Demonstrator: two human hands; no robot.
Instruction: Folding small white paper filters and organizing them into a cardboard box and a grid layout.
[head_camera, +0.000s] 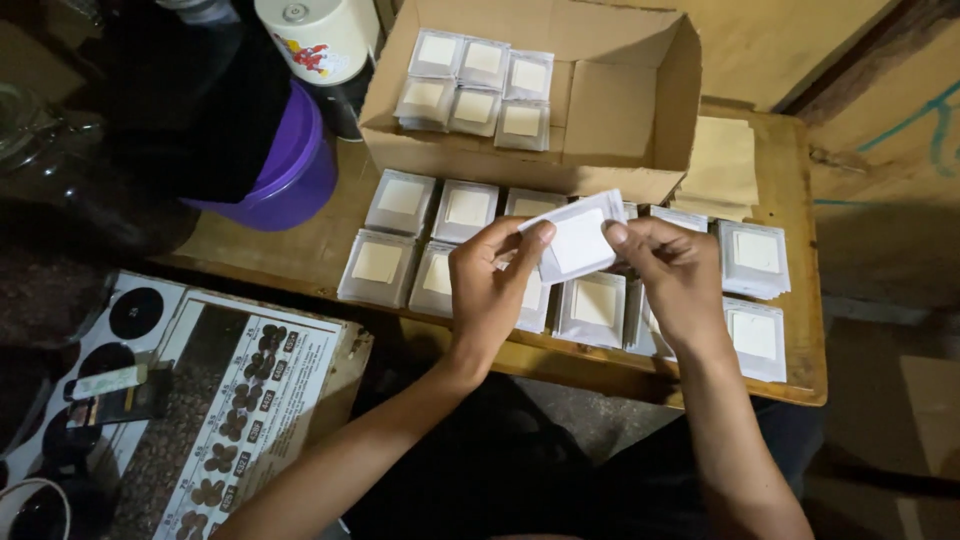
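Two hands hold one small white packet in the air, above the rows of similar packets that lie on the wooden table. The left hand pinches its left edge, the thumb tip on the front face and the other fingers curled behind. The right hand holds the right edge in the same way, its thumb on the upper right corner. So both hands are closed on the packet, and it sits between the two thumbs, tilted a little, with its flat face toward the camera.

What could go wrong, in my judgement: the grip is only at the thin edges, so the packet may slip or bend if one hand lets go too early. It could fall onto the packed rows below and push them out of line. The light is weak, so I cannot tell if the packet is one piece or two pressed together.

The cardboard box behind holds more packets, and the purple tub stands near the table's left end.
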